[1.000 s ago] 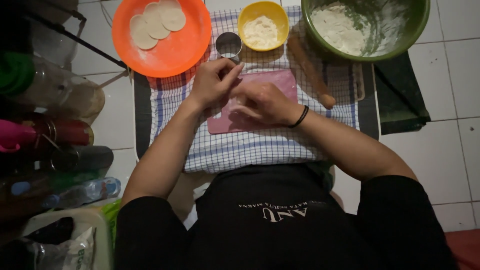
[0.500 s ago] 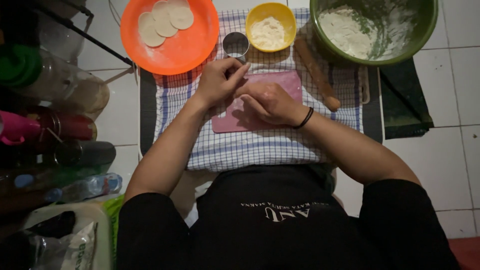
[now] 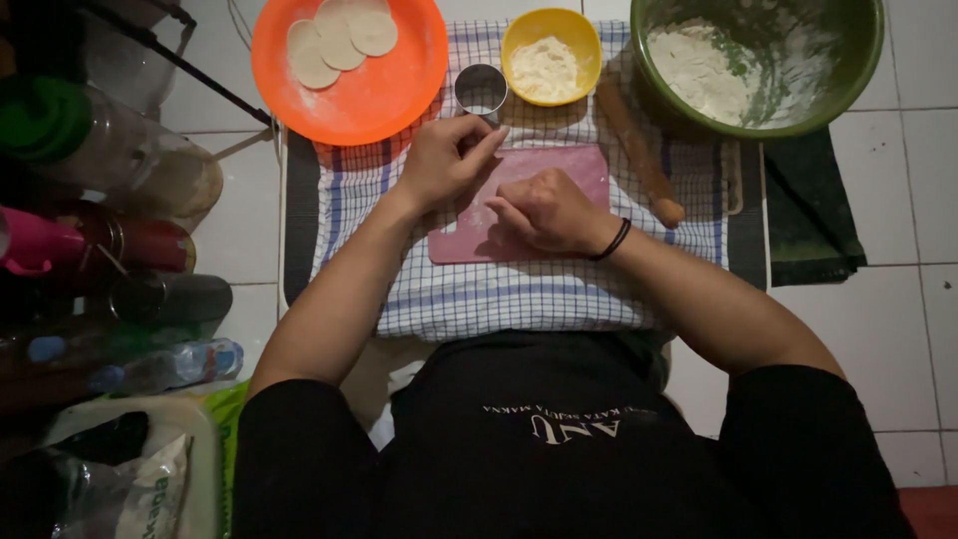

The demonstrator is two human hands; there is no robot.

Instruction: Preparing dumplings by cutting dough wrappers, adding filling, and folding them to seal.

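Note:
A pink cutting board (image 3: 569,165) lies on a blue-and-white checked cloth (image 3: 499,294). My right hand (image 3: 547,210), with a black band at the wrist, rests on the board. Its fingers curl down over a pale bit of dough (image 3: 489,217) that is mostly hidden. My left hand (image 3: 447,160) hovers at the board's far left corner with its fingers stretched out and nothing in them. It is just below a small metal ring cutter (image 3: 481,90).
An orange plate (image 3: 384,95) with three dough rounds is far left. A yellow bowl of flour (image 3: 551,55), a wooden rolling pin (image 3: 639,150) and a green floury basin (image 3: 758,60) stand behind the board. Bottles and jars (image 3: 110,250) crowd the left side.
My hands have drawn slightly apart. The left one has shifted up toward the metal cutter, while the right stays curled on the board.

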